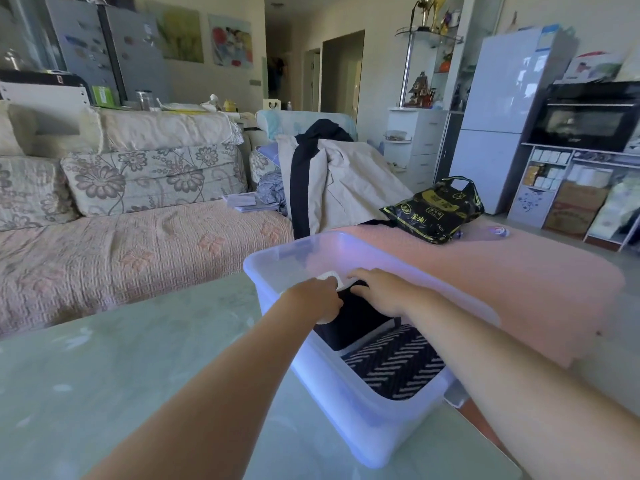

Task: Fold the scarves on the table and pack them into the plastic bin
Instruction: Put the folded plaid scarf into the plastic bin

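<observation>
on the pale green desk (138, 358), both hands press a soft, limp dark scarf (353, 318) into the plastic bin (346, 410); left hand (318, 299) pinches its edge, right hand (381, 289) lies flat.

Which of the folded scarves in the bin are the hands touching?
The plain dark scarf at the bin's far end; the black-and-white patterned scarf lies nearer, untouched.

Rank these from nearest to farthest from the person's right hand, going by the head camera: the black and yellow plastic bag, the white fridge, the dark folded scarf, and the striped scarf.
1. Dark folded scarf: under the right hand, in the plastic bin.
2. Striped scarf: in the bin's near end, toward the person.
3. Black and yellow plastic bag: beyond the bin, on the pink surface.
4. White fridge: far right, against the wall.
</observation>
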`<action>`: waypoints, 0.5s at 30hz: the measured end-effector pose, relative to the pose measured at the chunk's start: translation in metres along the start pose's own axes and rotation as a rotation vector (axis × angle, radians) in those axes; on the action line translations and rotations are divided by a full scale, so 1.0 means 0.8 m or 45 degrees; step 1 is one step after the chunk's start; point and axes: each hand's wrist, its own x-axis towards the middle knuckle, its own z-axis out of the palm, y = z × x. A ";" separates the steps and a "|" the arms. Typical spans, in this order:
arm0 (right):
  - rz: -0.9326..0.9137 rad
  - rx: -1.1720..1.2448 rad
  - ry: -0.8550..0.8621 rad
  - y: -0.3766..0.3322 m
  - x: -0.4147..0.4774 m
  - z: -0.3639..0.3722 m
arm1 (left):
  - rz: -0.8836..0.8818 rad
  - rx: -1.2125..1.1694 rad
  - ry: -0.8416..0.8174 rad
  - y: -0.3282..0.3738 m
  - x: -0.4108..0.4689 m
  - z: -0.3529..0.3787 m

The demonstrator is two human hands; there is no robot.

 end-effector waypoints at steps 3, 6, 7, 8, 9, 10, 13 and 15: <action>-0.024 0.028 0.012 0.000 0.000 -0.002 | 0.029 -0.069 -0.085 -0.008 0.004 -0.004; -0.042 -0.009 -0.078 0.003 -0.001 -0.005 | 0.051 -0.053 -0.167 -0.008 0.006 -0.001; -0.049 -0.049 -0.116 0.002 0.000 -0.003 | 0.049 0.001 -0.176 -0.006 0.006 0.001; -0.066 -0.097 -0.127 0.001 0.001 -0.001 | 0.046 0.056 -0.155 -0.003 0.005 0.004; -0.096 -0.157 -0.107 -0.002 0.001 0.000 | 0.061 0.098 -0.074 -0.002 0.005 0.006; -0.140 -0.223 -0.051 -0.005 0.001 0.000 | 0.078 0.097 0.033 -0.001 0.002 0.005; -0.264 -0.353 0.140 -0.015 -0.002 -0.002 | 0.127 0.002 0.229 -0.004 -0.001 0.004; -0.253 -0.298 0.081 -0.017 -0.007 -0.002 | 0.146 0.014 0.159 -0.005 -0.008 0.004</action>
